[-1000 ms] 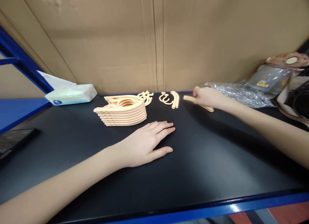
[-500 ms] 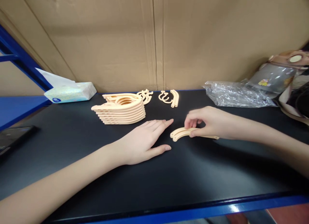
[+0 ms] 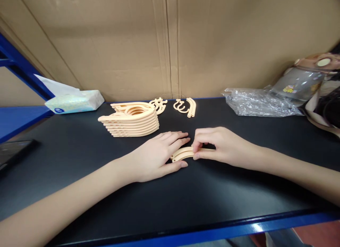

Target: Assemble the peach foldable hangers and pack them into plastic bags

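Two curved cream plastic hanger arms (image 3: 183,153) lie side by side low over the black table. My right hand (image 3: 212,144) pinches them between thumb and fingers near their middle, and its fingers hide part of them. Their left ends sit in the gap between the thumb and fingers of my left hand (image 3: 159,153). That hand rests flat with its fingers stretched out; whether it touches the arms I cannot tell. Behind it stands a neat stack of cream folding hangers (image 3: 130,121).
Loose cream hooks (image 3: 180,106) and another pair of hanger arms (image 3: 191,107) lie at the back. A tissue pack (image 3: 75,101) is at left, with a dark phone (image 3: 16,151) nearer. Crumpled clear plastic (image 3: 260,101) and a clear bottle (image 3: 297,84) are at right. Cardboard (image 3: 119,45) stands behind.
My right hand has moved left with the two hanger arms, bringing their ends between my left thumb and fingers. My left hand has stayed almost still.
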The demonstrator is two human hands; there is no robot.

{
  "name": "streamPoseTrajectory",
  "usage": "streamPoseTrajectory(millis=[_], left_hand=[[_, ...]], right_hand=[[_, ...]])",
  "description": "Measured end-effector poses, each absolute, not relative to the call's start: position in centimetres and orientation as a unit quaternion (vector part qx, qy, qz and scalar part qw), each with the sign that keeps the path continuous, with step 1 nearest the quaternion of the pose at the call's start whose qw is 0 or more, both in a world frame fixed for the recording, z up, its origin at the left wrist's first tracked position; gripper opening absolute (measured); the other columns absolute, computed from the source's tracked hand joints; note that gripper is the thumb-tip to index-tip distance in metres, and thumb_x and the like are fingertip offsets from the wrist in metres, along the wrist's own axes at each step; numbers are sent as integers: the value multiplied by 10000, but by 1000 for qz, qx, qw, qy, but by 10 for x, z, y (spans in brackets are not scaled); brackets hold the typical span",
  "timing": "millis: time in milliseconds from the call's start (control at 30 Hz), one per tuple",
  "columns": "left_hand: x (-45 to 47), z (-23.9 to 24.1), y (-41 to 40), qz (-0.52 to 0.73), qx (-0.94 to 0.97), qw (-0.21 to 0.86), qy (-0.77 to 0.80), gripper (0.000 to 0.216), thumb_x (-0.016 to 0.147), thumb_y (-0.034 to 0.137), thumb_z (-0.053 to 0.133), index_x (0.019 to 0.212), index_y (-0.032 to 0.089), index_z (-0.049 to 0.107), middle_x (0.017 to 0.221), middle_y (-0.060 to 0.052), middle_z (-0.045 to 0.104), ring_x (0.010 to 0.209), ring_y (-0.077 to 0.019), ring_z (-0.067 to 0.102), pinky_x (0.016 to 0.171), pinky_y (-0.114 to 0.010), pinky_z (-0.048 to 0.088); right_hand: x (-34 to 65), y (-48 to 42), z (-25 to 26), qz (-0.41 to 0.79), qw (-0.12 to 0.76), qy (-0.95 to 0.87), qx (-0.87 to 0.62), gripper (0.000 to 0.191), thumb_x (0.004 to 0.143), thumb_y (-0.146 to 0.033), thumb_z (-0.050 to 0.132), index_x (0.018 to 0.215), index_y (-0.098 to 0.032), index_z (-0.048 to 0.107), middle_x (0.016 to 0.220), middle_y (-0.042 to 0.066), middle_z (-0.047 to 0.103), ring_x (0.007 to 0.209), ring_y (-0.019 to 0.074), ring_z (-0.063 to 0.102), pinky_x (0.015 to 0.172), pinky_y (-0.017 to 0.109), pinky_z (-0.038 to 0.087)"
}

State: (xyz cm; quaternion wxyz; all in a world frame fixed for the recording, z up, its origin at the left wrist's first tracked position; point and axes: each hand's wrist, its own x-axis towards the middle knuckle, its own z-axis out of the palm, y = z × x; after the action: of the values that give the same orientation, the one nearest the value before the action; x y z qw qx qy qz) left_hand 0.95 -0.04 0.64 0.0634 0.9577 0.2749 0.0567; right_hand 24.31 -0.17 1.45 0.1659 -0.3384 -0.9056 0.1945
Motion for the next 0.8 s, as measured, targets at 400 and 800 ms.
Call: streamPoseTrajectory(millis=[400, 800], left_hand=[[9, 5, 0, 69, 959, 62, 266, 533, 975, 477, 443, 1385, 137, 455, 1468, -142, 446, 1318, -279, 451, 1087, -423, 385], [9, 6, -3, 139, 941, 67, 302, 377, 943, 458, 502, 1176, 169, 566, 1127, -72, 619, 1006, -233, 582, 853, -353, 468]], right_hand=[[245, -3, 14, 158, 146, -927, -306, 133, 928, -277, 571, 877, -168, 629, 888, 15, 612, 756, 126, 568, 660, 248, 403], [246, 55, 40, 114, 210, -895, -377, 202, 890, -348, 597, 855, -160, 663, 801, 13, 652, 698, 127, 567, 652, 252, 399]])
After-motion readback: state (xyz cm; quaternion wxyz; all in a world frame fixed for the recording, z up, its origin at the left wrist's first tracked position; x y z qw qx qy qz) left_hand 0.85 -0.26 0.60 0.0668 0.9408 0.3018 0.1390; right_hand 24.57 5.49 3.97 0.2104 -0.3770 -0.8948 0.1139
